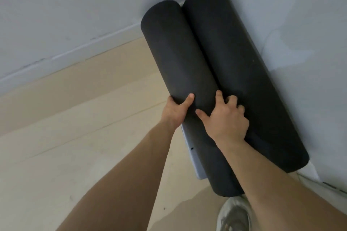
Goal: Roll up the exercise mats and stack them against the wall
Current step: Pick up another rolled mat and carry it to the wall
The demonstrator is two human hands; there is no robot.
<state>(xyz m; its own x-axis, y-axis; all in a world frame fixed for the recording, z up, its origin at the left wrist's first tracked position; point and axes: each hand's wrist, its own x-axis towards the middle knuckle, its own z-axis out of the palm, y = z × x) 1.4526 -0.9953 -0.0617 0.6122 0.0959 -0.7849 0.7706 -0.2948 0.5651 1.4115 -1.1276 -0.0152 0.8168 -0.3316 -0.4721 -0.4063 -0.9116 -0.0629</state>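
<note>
Left forearm (131, 165): bare, enters from lower left, rises toward frame centre. Left grip (176, 112): thumb laid over the nearer rolled mat (178, 52), fingers wrapped under its left side. Right forearm (272, 174): bare, enters from lower right. Right grip (227, 118): on top of same mat, thumb splayed leftward, fingers curled down its right side.

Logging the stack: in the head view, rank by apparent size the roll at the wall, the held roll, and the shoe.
1. Roll at the wall and held roll: near alike, not ranked apart.
2. Shoe: smallest, though nearest the camera and partly hidden.
</note>
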